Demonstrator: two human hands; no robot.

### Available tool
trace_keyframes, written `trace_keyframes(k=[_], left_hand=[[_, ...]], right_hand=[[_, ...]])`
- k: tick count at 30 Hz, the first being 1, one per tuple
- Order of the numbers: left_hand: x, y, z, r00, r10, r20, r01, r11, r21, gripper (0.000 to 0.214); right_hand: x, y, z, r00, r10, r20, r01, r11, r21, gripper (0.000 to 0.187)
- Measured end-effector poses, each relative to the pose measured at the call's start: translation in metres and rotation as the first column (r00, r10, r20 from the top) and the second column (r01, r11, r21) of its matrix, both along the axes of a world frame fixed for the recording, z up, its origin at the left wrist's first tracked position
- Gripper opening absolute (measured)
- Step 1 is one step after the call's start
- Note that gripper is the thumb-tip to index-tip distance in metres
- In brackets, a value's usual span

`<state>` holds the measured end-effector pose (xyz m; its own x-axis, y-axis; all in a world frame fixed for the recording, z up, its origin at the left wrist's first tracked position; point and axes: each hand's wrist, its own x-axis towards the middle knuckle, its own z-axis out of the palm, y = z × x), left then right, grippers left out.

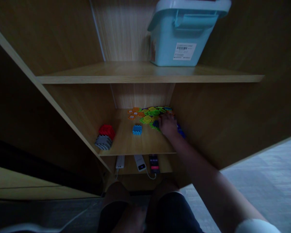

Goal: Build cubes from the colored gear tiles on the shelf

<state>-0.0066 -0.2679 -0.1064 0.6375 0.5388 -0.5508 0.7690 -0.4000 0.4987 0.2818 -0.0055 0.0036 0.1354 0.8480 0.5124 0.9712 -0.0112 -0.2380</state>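
My right hand (168, 125) reaches onto the middle shelf, over the right part of a spread of flat, toothed plastic pieces (147, 119) in yellow, green, orange and blue. Its fingers are curled down among them, and whatever they grip is hidden. Beside the fingertips lies a dark blue piece (156, 124); more blue pieces (181, 131) show past the wrist. Left of the spread sits a light blue block (137, 129) with toothed edges. Low between my knees, my left hand (133, 218) is dark and blurred, its fingers not readable.
A red block (107, 130) and a grey toothed block (103, 142) stand at the shelf's left edge. A lidded light blue bin (177, 38) rests on the upper shelf (126, 69). Below are a white power bank (140, 162), a cabled phone (154, 162) and a white strip (120, 161).
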Motion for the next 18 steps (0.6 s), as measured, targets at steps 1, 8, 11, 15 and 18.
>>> trace_keyframes(k=[1, 8, 11, 15, 18], left_hand=[[0.000, 0.001, 0.000, 1.000, 0.001, -0.003, -0.001, 1.000, 0.000, 0.036], [-0.003, 0.003, -0.001, 0.999, 0.036, -0.002, -0.036, 0.999, 0.022, 0.035], [-0.005, 0.004, -0.003, 0.998, 0.059, 0.024, -0.060, 0.997, 0.038, 0.035], [-0.005, 0.007, -0.007, 0.993, 0.076, 0.092, -0.082, 0.995, 0.060, 0.034], [-0.004, 0.011, -0.010, 0.986, 0.072, 0.152, -0.084, 0.993, 0.080, 0.034]], right_hand=[[0.006, 0.010, 0.002, 0.998, -0.064, -0.003, 0.064, 0.998, -0.030, 0.047], [0.032, 0.064, 0.011, 0.984, -0.168, 0.063, 0.178, 0.959, -0.220, 0.048], [0.037, 0.074, 0.012, 0.985, -0.135, 0.107, 0.156, 0.960, -0.233, 0.046], [0.041, 0.073, 0.011, 0.994, -0.088, 0.066, 0.093, 0.994, -0.066, 0.040], [0.039, 0.065, 0.007, 0.993, 0.056, -0.108, -0.038, 0.986, 0.162, 0.034]])
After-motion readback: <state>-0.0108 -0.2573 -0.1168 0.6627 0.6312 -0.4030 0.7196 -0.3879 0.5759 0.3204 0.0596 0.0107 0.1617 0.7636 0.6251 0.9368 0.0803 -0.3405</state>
